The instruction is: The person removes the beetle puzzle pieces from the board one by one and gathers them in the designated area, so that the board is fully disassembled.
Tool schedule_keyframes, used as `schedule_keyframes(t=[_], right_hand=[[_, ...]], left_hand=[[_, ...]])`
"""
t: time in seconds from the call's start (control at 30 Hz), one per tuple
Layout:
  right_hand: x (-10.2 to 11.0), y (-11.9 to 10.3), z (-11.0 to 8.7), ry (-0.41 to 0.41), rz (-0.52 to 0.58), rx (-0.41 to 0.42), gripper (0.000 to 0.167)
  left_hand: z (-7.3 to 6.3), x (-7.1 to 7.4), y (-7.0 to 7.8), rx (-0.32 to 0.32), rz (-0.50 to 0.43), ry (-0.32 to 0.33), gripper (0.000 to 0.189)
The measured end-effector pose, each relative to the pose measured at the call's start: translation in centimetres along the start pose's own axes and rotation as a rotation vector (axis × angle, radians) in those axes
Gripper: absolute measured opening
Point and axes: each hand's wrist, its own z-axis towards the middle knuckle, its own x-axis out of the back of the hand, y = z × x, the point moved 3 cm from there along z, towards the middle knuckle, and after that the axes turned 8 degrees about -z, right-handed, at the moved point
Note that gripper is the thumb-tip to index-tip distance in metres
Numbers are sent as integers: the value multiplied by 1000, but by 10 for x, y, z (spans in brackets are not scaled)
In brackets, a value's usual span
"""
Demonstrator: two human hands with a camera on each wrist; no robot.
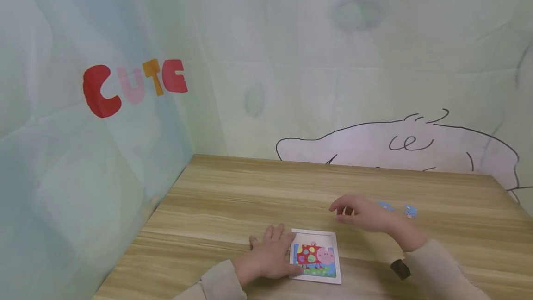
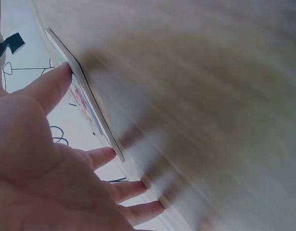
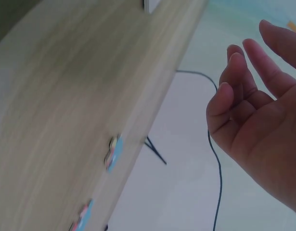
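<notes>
A small white-framed jigsaw puzzle (image 1: 315, 278) lies flat near the front of the wooden table. Its picture has a pink pig and a red, spotted body; a pale strip shows along the top. My left hand (image 1: 270, 253) rests at the puzzle's left side, fingers spread, thumb and index finger touching the frame. Above the table, beyond the puzzle's right corner, hovers my right hand (image 1: 363, 213), fingers loosely bent with nothing between them. Two blue puzzle pieces, one (image 1: 386, 205) partly behind that hand and another (image 1: 410, 210) farther right, lie on the table.
The wood-grain table (image 1: 233, 184) meets a fabric backdrop at its far and left edges. Colourful letters (image 1: 102, 91) hang on the left wall. A small dark object (image 1: 400, 269) sits by the right sleeve.
</notes>
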Motion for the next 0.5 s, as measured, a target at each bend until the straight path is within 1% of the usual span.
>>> schedule_keyframes(t=[0.1, 0.33, 0.5], right_hand=[[-9, -5, 5, -42, 8, 2, 25], [-27, -14, 14, -94, 14, 69, 25], [-38, -20, 20, -139, 42, 65, 25]], left_hand=[[0, 0, 1, 6, 5, 0, 85], [0, -1, 3, 13, 2, -4, 85], [1, -2, 2, 15, 4, -6, 85]])
